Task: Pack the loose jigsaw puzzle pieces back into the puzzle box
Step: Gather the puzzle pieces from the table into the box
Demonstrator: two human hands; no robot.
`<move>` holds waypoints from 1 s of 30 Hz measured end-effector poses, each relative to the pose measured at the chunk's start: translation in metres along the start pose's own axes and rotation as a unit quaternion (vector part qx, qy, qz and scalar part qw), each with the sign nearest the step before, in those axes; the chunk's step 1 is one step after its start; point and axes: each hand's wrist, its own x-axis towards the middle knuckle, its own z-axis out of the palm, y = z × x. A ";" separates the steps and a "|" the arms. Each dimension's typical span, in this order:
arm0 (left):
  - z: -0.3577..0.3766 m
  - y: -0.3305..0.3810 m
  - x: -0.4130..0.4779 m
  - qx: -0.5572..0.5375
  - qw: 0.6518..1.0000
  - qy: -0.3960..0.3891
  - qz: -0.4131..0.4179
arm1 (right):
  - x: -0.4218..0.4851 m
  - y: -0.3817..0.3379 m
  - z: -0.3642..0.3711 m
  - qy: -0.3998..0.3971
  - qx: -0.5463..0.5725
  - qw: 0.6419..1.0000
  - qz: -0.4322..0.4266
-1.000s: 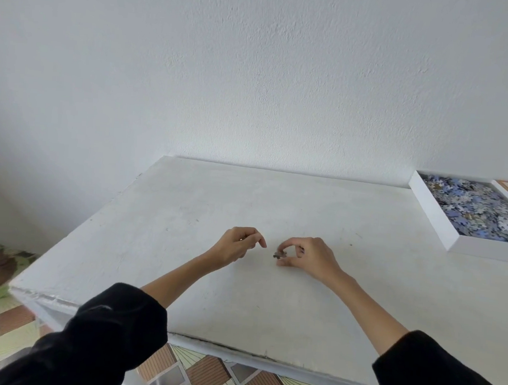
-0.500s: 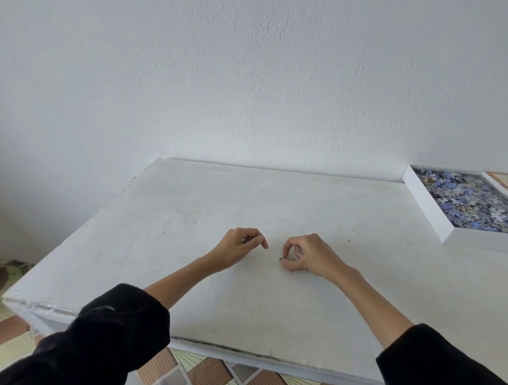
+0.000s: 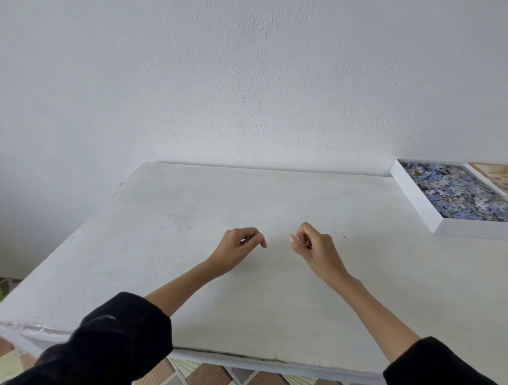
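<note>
Head view: both hands hover over the middle of the white table, a small gap between them. The left hand curls around a small dark puzzle piece; the right hand pinches something dark, too small to identify. The puzzle box, holding bluish pieces, sits at the far right.

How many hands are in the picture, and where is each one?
2. The left hand is over the middle of the white table, fingers curled. The right hand is beside it, apart, also curled. Each seems to pinch something small and dark.
</note>
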 end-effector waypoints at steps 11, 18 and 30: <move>0.013 0.007 0.013 -0.023 0.998 -0.017 0.053 | -0.012 0.002 -0.014 -0.017 0.085 0.993 0.075; 0.030 0.018 0.026 -0.005 0.994 -0.064 0.089 | -0.019 0.012 -0.036 0.003 0.075 0.992 0.096; 0.099 0.057 0.077 -0.002 0.994 -0.045 0.101 | -0.010 0.053 -0.114 0.040 0.090 0.991 0.087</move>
